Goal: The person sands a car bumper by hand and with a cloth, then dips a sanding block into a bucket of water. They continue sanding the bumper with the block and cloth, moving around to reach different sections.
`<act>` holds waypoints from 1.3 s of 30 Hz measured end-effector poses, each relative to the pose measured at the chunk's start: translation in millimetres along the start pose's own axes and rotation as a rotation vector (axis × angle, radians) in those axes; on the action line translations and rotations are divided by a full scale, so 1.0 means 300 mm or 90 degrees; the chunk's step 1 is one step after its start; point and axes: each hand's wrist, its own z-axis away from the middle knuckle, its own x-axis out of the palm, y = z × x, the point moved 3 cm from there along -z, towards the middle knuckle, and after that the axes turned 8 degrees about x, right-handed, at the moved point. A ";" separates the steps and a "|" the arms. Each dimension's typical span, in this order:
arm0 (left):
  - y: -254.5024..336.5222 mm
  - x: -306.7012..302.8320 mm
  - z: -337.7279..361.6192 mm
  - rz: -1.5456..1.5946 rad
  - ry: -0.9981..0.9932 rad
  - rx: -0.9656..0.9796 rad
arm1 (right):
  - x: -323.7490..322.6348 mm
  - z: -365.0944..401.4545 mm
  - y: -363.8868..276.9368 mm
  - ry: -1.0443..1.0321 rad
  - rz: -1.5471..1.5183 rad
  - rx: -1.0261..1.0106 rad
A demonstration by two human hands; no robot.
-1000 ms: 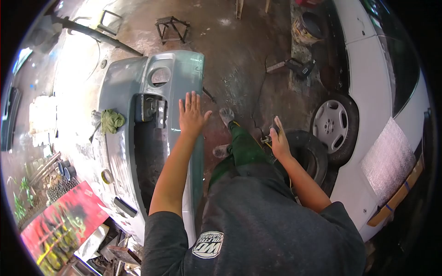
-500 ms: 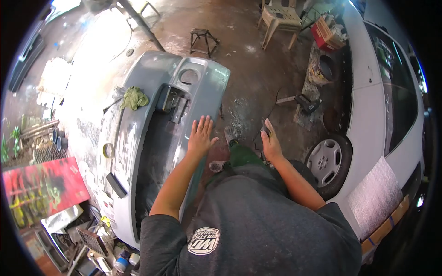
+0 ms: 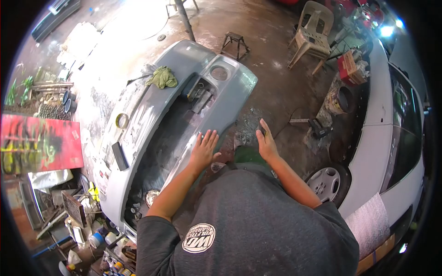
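A grey primed car bumper [image 3: 171,120] lies in front of me to the left, its hollow side towards me. My left hand [image 3: 205,151] is open, palm down with fingers spread, over the bumper's near edge. To the right of the bumper my right hand [image 3: 267,145] is raised edge-on, fingers straight and the thumb along them. A small dark piece shows between thumb and fingers; I cannot tell what it is. On the bumper rest a green cloth [image 3: 162,77], a roll of tape [image 3: 122,121] and a black sanding block [image 3: 119,156].
A white car [image 3: 373,110] with its wheel [image 3: 326,184] stands at right. Beyond are a plastic chair [image 3: 314,34], a small stool [image 3: 235,45], a bucket [image 3: 340,100] and a black tool [image 3: 320,129] on the floor. A red panel [image 3: 64,145] and clutter fill the left.
The view has swung left, so the bumper and car appear shifted to the right. My two hands now show closer together, the right one having come inward and the left slightly lower.
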 end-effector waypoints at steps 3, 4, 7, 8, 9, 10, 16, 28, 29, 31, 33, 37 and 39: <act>0.013 -0.011 0.087 0.033 0.022 -0.018 | 0.053 -0.019 -0.001 -0.048 0.014 -0.002; 0.014 -0.011 0.113 0.043 0.029 -0.024 | 0.075 -0.024 -0.005 -0.071 0.020 -0.004; 0.018 0.000 0.191 0.034 0.020 -0.037 | 0.154 -0.079 -0.011 -0.141 0.112 -0.084; 0.015 0.002 0.218 0.047 0.026 -0.076 | 0.185 -0.110 -0.005 -0.165 0.153 -0.121; 0.010 -0.010 0.239 0.058 0.029 -0.113 | 0.215 -0.156 0.007 -0.133 0.215 -0.175; 0.008 -0.026 0.253 0.068 0.031 -0.149 | 0.250 -0.206 0.026 -0.099 0.274 -0.228; 0.022 -0.101 0.252 0.097 0.024 -0.364 | 0.564 -0.128 0.041 0.011 0.319 -0.336; 0.005 -0.050 0.243 0.092 0.038 -0.336 | 0.509 -0.200 0.072 -0.046 0.241 -0.337; -0.002 -0.043 0.240 0.092 0.062 -0.329 | 0.556 -0.142 0.038 -0.029 0.233 -0.306; 0.002 -0.026 0.256 0.092 0.110 -0.319 | 0.604 0.006 -0.060 -0.272 0.202 -0.390; 0.003 -0.033 0.263 0.112 0.064 -0.332 | 0.617 0.011 -0.027 -0.259 0.208 -0.534; 0.002 -0.043 0.265 0.150 0.072 -0.339 | 0.471 -0.488 -0.021 -0.132 0.281 -0.299; 0.002 -0.045 0.260 0.149 0.083 -0.339 | 0.478 -0.697 0.052 0.115 0.361 -0.244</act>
